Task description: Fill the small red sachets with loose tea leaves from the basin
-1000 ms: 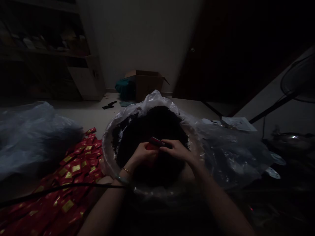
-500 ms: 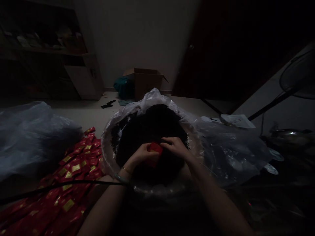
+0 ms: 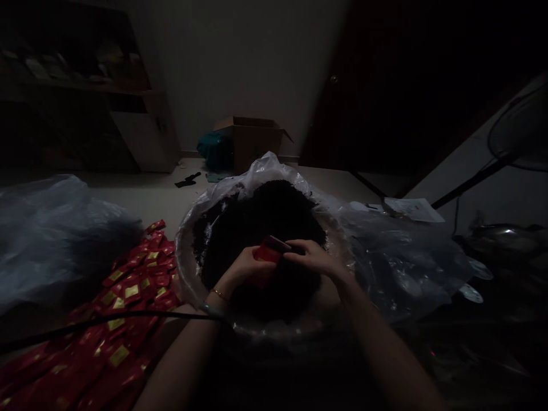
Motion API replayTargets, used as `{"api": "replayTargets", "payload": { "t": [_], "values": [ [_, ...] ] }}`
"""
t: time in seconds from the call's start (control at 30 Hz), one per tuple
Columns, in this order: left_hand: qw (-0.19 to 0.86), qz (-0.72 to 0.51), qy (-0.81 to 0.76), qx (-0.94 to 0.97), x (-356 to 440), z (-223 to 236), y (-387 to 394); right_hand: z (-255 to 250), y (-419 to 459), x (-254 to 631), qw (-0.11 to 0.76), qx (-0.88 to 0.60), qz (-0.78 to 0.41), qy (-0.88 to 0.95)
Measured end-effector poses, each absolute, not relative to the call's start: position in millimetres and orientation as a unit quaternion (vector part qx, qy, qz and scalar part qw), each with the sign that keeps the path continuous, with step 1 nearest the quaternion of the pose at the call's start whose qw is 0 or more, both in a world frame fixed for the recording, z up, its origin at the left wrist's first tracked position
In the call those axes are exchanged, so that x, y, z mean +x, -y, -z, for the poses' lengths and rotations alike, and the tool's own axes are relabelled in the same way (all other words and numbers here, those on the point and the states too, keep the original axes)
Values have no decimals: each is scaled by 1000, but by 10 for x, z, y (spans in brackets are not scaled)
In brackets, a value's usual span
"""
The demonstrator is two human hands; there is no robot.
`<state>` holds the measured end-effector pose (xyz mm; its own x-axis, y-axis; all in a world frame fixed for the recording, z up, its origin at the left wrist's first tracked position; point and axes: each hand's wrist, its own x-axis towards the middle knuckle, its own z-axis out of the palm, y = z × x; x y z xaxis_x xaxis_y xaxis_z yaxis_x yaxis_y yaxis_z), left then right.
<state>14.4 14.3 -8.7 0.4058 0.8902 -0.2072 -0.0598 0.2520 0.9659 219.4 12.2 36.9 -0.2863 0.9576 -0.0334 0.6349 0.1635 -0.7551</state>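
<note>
In the head view, my left hand [image 3: 246, 265] is closed round a small red packet [image 3: 268, 254] above a plastic-lined tub [image 3: 185, 257]. My right hand [image 3: 312, 257] pinches a small dark scoop [image 3: 278, 244] with a pale edge, which lies over the packet's upper end. Whether the scoop's tip is inside the packet is too dark to tell. Dark, loose, leaf-like material [image 3: 278, 208] fills the tub under both hands. To the left lies a heap of red packets [image 3: 132, 291] with gold labels.
A bulging clear plastic bag [image 3: 55, 228] stands at the far left. Plastic sheeting [image 3: 398, 262] spreads right of the tub. A black cable [image 3: 107, 317] crosses by my left wrist. Behind are a cardboard box [image 3: 257, 142], a teal bag [image 3: 214, 149] and, rightward, a fan [image 3: 518, 131].
Half a second ago my right hand was beside the packet with no scoop visible; now the scoop shows at the packet's top, much as one second ago. My left hand has kept its hold.
</note>
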Motion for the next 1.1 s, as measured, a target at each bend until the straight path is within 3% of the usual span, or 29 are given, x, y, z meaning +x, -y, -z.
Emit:
{"api": "replayTargets", "payload": {
  "t": [0.83, 1.1],
  "values": [
    [653, -323, -428, 535, 150, 73, -129, -285, -157, 2086, 250, -526, -305, 753],
    [613, -443, -431, 492, 141, 59, -221, -284, -118, 2051, 221, -532, -294, 763]
  ]
}}
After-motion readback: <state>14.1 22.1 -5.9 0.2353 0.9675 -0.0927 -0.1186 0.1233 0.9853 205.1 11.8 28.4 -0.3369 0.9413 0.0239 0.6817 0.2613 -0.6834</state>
